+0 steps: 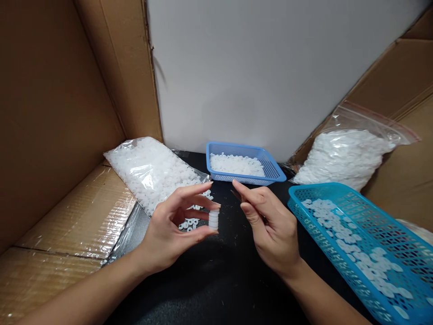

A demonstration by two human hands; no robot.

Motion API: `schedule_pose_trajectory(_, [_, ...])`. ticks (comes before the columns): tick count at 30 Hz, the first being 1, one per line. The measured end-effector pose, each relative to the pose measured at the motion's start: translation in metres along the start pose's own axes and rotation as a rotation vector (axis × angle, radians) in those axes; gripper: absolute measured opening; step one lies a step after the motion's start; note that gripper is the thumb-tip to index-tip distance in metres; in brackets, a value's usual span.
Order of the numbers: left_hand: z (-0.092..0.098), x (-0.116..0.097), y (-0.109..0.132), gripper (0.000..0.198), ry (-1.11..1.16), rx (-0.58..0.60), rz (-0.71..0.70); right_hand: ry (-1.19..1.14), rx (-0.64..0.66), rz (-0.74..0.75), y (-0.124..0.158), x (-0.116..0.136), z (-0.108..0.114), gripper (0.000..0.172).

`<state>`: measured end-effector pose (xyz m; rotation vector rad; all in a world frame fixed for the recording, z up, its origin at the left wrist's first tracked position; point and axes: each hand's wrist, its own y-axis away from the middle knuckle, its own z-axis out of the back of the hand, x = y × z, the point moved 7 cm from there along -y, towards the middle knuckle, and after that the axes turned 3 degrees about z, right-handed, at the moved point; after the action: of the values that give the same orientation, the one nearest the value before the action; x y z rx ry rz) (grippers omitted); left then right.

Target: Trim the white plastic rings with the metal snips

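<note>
My left hand pinches a short stack of white plastic rings on edge between thumb and finger, its other fingers curled behind. My right hand is a little to the right, apart from the stack. Its index finger points forward, and the thumb and remaining fingers are closed. What they hold, if anything, is hidden; a small dark sliver shows beside the index finger. Loose white rings lie on the black table, behind and partly hidden by my left hand.
A clear bag of small white pieces lies at the left, against cardboard. The blue basket at the back holds small white pieces. On the right are a teal basket with flat white pieces and a zip bag filled with white pieces.
</note>
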<state>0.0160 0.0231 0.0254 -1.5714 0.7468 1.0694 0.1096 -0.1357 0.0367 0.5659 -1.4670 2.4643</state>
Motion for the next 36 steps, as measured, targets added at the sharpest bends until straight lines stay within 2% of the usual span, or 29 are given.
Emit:
schedule_pose_trajectory(5, [0.000, 0.000, 0.000, 0.067, -0.024, -0.007, -0.018, -0.023, -0.011, 0.005, 0.001, 0.000, 0.000, 0.046])
schedule_pose_trajectory(7, [0.000, 0.000, 0.001, 0.067, -0.045, -0.002, -0.039, -0.071, -0.011, -0.041, 0.001, -0.001, 0.000, 0.040])
schedule_pose_trajectory(10, [0.000, -0.003, 0.002, 0.069, -0.100, 0.019, -0.111, -0.317, 0.023, -0.292, 0.004, -0.012, -0.008, 0.031])
schedule_pose_trajectory(14, [-0.002, -0.002, 0.002, 0.074, -0.203, 0.045, -0.161, -0.828, 0.105, -0.739, 0.020, -0.018, -0.039, 0.050])
schedule_pose_trajectory(16, [-0.003, -0.001, 0.002, 0.076, -0.225, 0.060, -0.165, -1.009, 0.177, -0.883, 0.028, -0.013, -0.056, 0.050])
schedule_pose_trajectory(18, [-0.003, 0.001, 0.002, 0.076, -0.217, 0.075, -0.157, -1.129, 0.220, -0.965, 0.033, -0.009, -0.066, 0.047])
schedule_pose_trajectory(24, [-0.002, 0.004, 0.001, 0.073, -0.101, 0.071, -0.096, -1.202, 0.173, -1.021, 0.034, -0.011, -0.067, 0.040])
schedule_pose_trajectory(36, [-0.008, 0.001, 0.003, 0.072, -0.070, 0.100, -0.075, -1.148, 0.099, -1.097, 0.035, -0.011, -0.061, 0.045])
